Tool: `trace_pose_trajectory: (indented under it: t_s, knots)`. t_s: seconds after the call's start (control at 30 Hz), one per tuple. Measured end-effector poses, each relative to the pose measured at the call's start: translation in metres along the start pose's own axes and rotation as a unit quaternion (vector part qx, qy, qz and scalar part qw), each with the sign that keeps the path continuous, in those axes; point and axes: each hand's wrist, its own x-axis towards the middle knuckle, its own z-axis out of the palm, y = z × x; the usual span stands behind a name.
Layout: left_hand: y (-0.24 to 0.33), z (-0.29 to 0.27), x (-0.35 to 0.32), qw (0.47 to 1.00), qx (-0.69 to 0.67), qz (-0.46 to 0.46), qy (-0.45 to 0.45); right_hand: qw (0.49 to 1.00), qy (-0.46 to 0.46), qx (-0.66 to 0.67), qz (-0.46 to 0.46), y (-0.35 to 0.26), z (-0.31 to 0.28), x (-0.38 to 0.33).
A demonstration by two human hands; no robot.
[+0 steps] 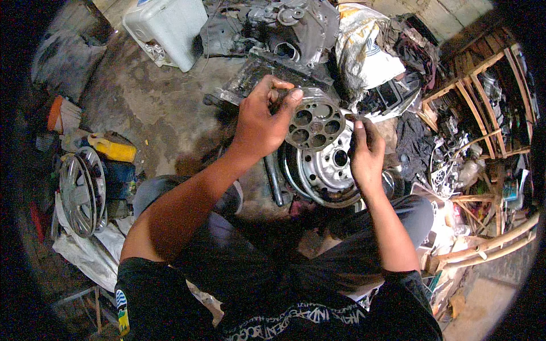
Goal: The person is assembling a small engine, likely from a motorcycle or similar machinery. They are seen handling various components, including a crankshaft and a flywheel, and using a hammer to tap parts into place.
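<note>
Held up at chest height is a round metal plate (317, 126) with several large holes in a ring around its middle. My left hand (266, 118) grips its upper left edge between thumb and fingers. At the right edge my right hand (367, 152) has thumb and fingers pinched together on the rim; the fingertips are partly hidden. Below the plate a silver wheel rim (324, 184) lies between my bent knees, with small round holes and a larger hub hole. A dark metal bar (273, 181) stands beside the rim, on its left.
Beyond my hands are a dark flat tray (250, 79), a large metal housing (290, 28) and a white sack (367, 48). A white bin (165, 31) stands at the far left. Wheel covers (79, 190) and a yellow bottle (112, 146) are left; a wooden rack (472, 108) is right.
</note>
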Motion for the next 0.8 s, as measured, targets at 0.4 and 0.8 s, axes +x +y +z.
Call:
trace_pose_trajectory:
  t_s: [0.4, 0.8]
  knots:
    - [-0.014, -0.013, -0.003, 0.995, -0.039, 0.018, 0.094, 0.998, -0.058, 0.020, -0.019, -0.027, 0.033, 0.004]
    - [-0.004, -0.030, 0.002, 0.970, -0.156, -0.188, 0.015, 0.999, -0.032, 0.041, -0.009, -0.045, 0.047, 0.023]
